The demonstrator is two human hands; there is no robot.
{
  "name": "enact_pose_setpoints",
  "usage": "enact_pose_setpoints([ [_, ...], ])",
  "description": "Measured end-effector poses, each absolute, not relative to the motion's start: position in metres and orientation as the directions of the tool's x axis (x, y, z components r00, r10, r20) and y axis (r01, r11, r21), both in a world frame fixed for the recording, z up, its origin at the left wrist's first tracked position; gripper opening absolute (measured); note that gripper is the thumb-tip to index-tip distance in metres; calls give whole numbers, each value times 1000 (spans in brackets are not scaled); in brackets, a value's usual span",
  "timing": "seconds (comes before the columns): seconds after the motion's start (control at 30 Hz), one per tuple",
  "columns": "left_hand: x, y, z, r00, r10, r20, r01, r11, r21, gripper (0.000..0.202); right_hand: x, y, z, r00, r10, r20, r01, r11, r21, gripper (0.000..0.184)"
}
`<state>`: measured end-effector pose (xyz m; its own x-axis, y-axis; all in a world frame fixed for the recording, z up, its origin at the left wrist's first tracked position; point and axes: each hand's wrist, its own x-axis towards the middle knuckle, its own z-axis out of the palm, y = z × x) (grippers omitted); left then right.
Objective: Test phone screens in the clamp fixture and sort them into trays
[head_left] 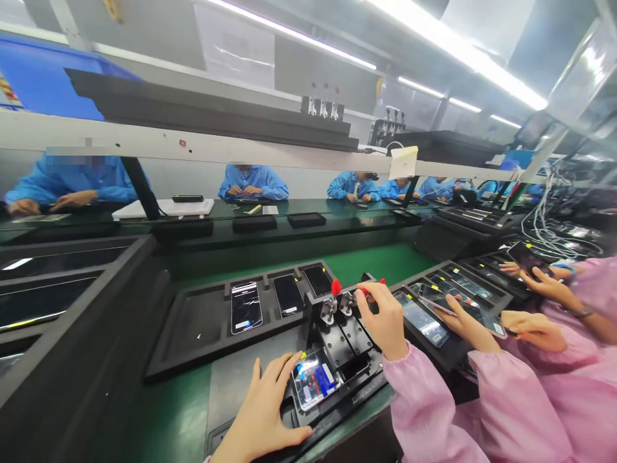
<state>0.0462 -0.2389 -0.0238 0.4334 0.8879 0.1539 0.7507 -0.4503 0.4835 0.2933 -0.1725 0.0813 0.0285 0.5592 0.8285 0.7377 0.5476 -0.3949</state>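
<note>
My left hand (265,408) lies flat with fingers spread on the near edge of a black fixture (344,360), its fingertips touching a phone (314,379) seated in the fixture with its glossy back up. My right hand (383,318), in a pink sleeve, is closed round a red-handled toggle clamp (372,289) at the back of the fixture. A second red-handled clamp (335,289) stands upright just left of it.
A black tray (193,328) behind the fixture holds three phones. Another tray (463,289) of phones lies to the right, where a co-worker's hands in pink sleeves hold a phone (463,312). People in blue coats sit across the green belt (376,260).
</note>
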Motion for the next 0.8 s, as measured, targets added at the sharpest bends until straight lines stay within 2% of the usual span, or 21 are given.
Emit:
enact_pose_setpoints([
  [0.1,43,-239,-27,442,884,150,742,-455,493,91,292,-193,54,87,486,869,758,534,-375,13],
  [0.17,39,-240,-31,449,882,145,739,-458,495,86,290,-207,29,94,495,864,833,436,-341,18],
  [0.27,37,-238,-35,456,879,137,740,-461,489,82,287,-218,-2,59,659,750,941,213,-262,27],
  [0.37,37,-237,-37,467,875,127,740,-465,487,81,287,-219,-11,55,789,612,961,124,-246,31],
  [0.47,35,-239,-36,479,871,108,735,-465,493,80,292,-219,-14,100,789,606,929,145,-342,32],
  [0.57,31,-236,-25,463,878,118,721,-451,527,89,295,-222,-30,187,689,701,847,248,-470,30],
  [0.63,30,-219,-9,384,907,171,736,-413,536,76,295,-226,-47,249,604,757,798,316,-514,27],
  [0.7,33,-186,9,251,943,217,783,-330,527,48,294,-231,-61,289,524,801,787,346,-510,25],
  [0.73,36,-165,18,173,967,187,822,-246,514,40,296,-233,-64,278,514,812,796,350,-494,24],
  [0.8,46,-119,28,70,986,154,856,-138,497,37,310,-234,-59,203,556,806,819,354,-451,25],
])
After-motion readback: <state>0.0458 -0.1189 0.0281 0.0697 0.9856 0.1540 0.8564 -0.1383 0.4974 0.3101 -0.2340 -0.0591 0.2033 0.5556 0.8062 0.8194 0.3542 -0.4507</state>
